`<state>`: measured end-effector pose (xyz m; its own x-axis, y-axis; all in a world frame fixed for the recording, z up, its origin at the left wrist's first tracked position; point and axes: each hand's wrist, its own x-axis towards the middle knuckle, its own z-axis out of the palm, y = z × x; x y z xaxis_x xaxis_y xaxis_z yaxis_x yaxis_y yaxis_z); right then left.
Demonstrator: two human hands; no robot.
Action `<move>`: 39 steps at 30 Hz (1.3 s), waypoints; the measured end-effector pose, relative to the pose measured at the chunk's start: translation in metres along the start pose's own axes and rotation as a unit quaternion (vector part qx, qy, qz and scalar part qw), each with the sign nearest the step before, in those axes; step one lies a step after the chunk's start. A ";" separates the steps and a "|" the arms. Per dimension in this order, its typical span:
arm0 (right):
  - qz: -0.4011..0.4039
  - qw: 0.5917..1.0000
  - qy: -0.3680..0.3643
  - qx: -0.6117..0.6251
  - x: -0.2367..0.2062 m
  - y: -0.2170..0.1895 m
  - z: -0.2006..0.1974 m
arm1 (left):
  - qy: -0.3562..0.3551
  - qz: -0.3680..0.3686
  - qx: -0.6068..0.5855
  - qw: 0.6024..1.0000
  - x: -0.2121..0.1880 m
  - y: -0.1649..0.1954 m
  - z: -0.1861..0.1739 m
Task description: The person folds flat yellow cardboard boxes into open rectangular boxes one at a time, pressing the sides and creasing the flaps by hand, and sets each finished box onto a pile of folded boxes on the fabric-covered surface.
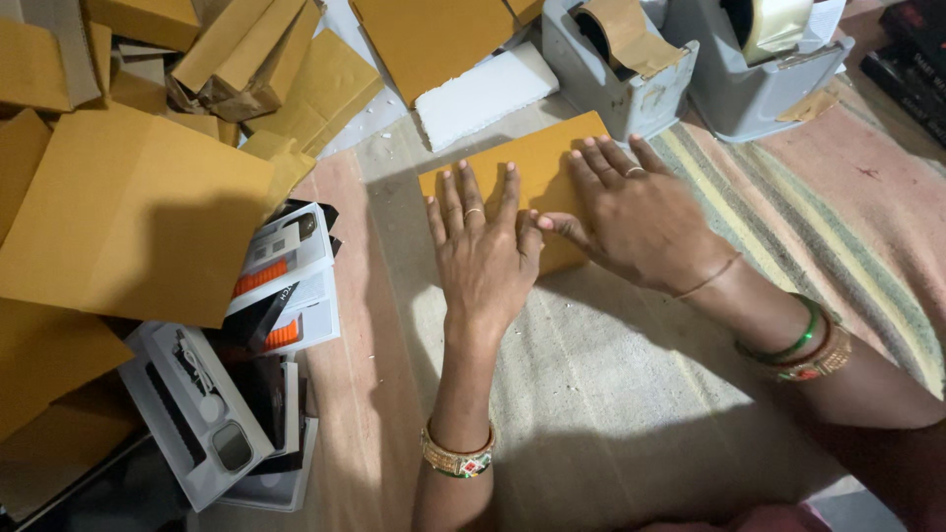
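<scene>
From above, both hands lie flat, fingers spread, palms down on a brown paper-wrapped parcel (537, 187) on the striped mat (631, 394). The left hand (483, 256) and right hand (636, 217) sit side by side, thumbs apparently touching. Two grey tape dispensers (621, 84) stand just beyond.

Your left hand (481, 258) & right hand (631, 219) press flat on yellow-brown envelope (537, 167), on striped mat (788, 197); tape dispensers (621, 69) behind.
</scene>
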<state>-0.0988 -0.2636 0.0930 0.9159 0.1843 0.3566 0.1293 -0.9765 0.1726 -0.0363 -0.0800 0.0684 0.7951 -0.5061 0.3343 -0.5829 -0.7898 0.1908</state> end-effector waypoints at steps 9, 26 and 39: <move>0.008 0.998 -0.028 0.049 -0.005 0.009 -0.001 | 0.009 0.005 0.010 1.000 0.000 -0.001 0.004; 0.013 0.999 -0.003 0.029 -0.004 0.013 0.003 | -0.002 0.054 -0.057 0.997 0.000 0.025 0.008; 0.003 1.000 0.012 0.026 -0.004 0.014 -0.005 | 0.068 -0.144 0.136 0.978 -0.010 0.022 -0.021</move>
<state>-0.1027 -0.2774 0.0984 0.9075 0.1799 0.3795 0.1434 -0.9820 0.1227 -0.0609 -0.0850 0.0887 0.8795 -0.2132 0.4254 -0.2575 -0.9650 0.0489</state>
